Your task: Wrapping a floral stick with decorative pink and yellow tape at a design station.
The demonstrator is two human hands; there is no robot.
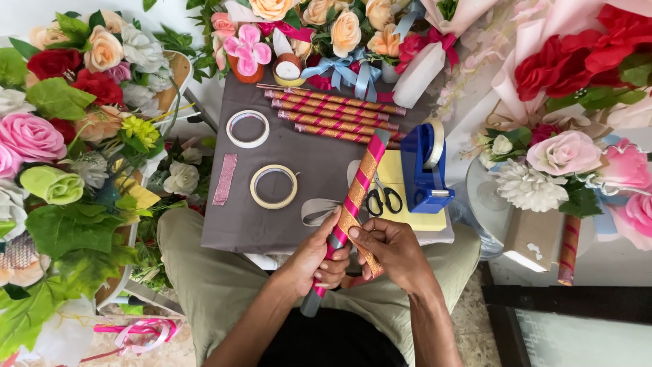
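My left hand (314,261) grips a long stick (361,178) near its lower end, where bare grey shows. The stick slants up over the grey board (238,224) and is wound with pink and gold glitter ribbon. My right hand (388,250) pinches the loose gold ribbon strip (367,257) against the stick beside my left hand. Several finished wrapped sticks (333,112) lie side by side at the far end of the board.
On the board lie two tape rolls (274,186), (247,128), a pink glitter strip (225,179), black scissors (384,199), a yellow pad (402,178) and a blue tape dispenser (422,168). Artificial flowers crowd the left side (61,122), the top and the right side (577,156).
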